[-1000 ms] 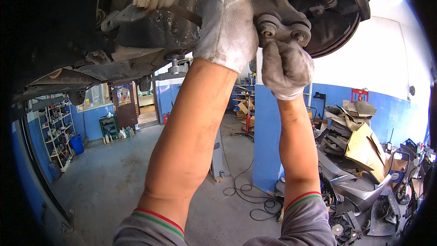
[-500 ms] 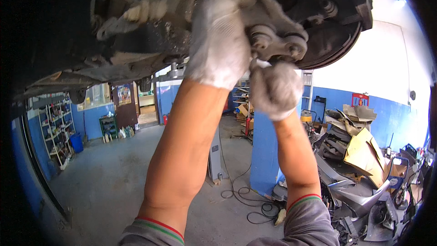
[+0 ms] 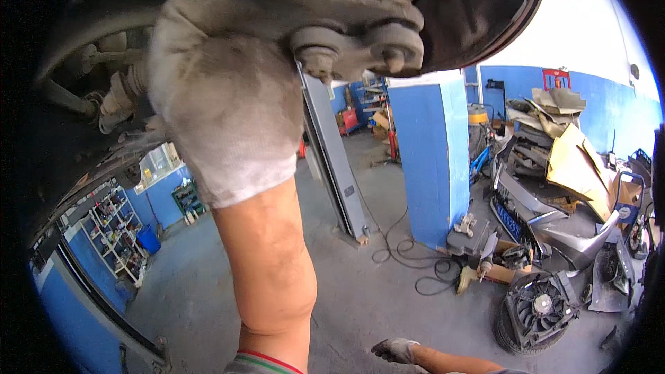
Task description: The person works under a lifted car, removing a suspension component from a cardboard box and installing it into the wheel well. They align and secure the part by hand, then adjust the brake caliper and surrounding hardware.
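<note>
One left hand (image 3: pixel 228 97), gloved in white knit fabric smudged brown, was raised against a grey-brown, curved metal suspension arm (image 3: pixel 332 0), which hung overhead and crossed the upper part of the view. That hand met the arm at its lower edge, left of two round metal joints (image 3: pixel 320 40) set side by side near the arm's right end, each with a blunt stud pointing down. Its fingers curled onto the metal in a grasp, though the fingertips were hidden, so how tightly they pressed could not be told. A dark, round brake shield (image 3: pixel 478 17) stood just beyond that right end. The right hand (image 3: pixel 395 350), in a similar glove darkened over the fingers, hung low over the grey concrete floor (image 3: pixel 346 284), well apart from the arm; its fingers looked loosely extended and released, with nothing visible in them. By judgement, holding the arm well called for a full-palm grasp on the broad metal, the wrist in line with the forearm, and fingers clear of the gap beside the nearer joint, where a shift of the metal could have pinched them. Steady upward pressure probably served better than jerks, and it seemed wise to leave both studs in plain sight, as they were then.
</note>
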`<state>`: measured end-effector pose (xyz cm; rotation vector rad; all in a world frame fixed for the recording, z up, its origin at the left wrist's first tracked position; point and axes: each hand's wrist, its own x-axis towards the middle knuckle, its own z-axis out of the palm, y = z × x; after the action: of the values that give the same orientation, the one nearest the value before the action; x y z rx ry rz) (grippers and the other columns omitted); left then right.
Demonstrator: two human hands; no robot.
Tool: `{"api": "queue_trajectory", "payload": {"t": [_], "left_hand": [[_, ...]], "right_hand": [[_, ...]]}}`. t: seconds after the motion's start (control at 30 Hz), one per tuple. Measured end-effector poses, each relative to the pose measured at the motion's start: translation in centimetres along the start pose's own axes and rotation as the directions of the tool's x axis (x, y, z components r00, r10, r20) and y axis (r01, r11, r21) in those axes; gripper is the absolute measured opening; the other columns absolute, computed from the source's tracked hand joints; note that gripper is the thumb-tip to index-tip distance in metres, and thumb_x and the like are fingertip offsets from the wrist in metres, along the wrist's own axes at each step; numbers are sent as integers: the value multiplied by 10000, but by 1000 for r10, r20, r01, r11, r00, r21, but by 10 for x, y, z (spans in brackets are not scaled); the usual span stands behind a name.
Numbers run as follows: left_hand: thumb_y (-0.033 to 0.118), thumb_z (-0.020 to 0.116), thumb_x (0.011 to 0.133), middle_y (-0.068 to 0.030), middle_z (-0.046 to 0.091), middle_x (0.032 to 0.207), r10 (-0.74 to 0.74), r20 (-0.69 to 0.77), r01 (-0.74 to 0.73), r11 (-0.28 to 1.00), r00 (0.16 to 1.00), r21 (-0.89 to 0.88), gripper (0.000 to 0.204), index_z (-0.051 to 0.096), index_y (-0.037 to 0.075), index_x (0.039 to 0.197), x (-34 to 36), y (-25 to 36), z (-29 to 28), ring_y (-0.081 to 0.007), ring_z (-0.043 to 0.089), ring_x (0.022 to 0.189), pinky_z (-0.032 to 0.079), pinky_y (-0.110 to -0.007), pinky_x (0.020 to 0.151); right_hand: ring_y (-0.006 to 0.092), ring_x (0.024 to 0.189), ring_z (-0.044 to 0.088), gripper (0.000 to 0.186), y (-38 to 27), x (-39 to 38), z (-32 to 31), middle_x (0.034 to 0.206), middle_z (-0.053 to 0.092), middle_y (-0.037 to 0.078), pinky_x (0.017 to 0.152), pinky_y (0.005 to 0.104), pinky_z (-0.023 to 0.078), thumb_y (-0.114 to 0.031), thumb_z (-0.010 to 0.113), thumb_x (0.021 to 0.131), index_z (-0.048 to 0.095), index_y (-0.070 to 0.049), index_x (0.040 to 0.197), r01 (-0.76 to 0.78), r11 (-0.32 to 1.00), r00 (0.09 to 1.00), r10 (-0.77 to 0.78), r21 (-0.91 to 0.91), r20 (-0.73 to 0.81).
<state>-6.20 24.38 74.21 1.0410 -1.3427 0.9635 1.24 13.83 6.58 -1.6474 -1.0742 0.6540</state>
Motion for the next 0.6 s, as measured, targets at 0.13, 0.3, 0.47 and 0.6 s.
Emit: {"api": "queue_trajectory", "payload": {"t": [0.13, 0.3, 0.47, 0.6], "left_hand": [[187, 415, 1021, -265, 635, 1327, 68, -60, -67, 998, 996, 7, 424, 594, -66, 1310, 0, 1, -4, -365, 638, 1173, 532, -494, 956], [187, 433, 1034, -218, 633, 1325, -95, -7, 95, 994, 995, -49, 386, 599, -17, 1317, -6, 16, 4, -320, 606, 1188, 525, -463, 980], [48, 515, 993, -180, 641, 1211, 227, 163, -194, 118, 960, 974, 300, 595, -27, 1272, -44, 41, 30, -283, 628, 1102, 533, -394, 980], [42, 661, 788, -226, 621, 1242, 199, 495, -407, -358, 846, 840, 530, 553, -68, 1295, -58, 50, 79, -346, 624, 1145, 509, -410, 1007]], "right_hand": [[77, 697, 478, 369, -17, -54, -13, 888, 602, -27, 621, 228, 418, -96, 561, 1012, 643, -87, 1372, -546, 542, 824, 485, 639, 293], [83, 703, 522, 361, -62, -43, -35, 890, 617, -21, 633, 222, 461, -116, 582, 1024, 649, -79, 1378, -515, 418, 844, 399, 748, 358], [132, 968, 639, 365, -114, -2, -39, 1132, 700, 41, 866, 237, 545, -72, 600, 1003, 653, -40, 1363, -496, 609, 856, 223, 619, 466], [168, 1102, 660, 350, -163, 9, -38, 1223, 697, 82, 962, 273, 547, -54, 601, 1002, 646, -23, 1348, -554, 579, 782, 116, 598, 613]]}}
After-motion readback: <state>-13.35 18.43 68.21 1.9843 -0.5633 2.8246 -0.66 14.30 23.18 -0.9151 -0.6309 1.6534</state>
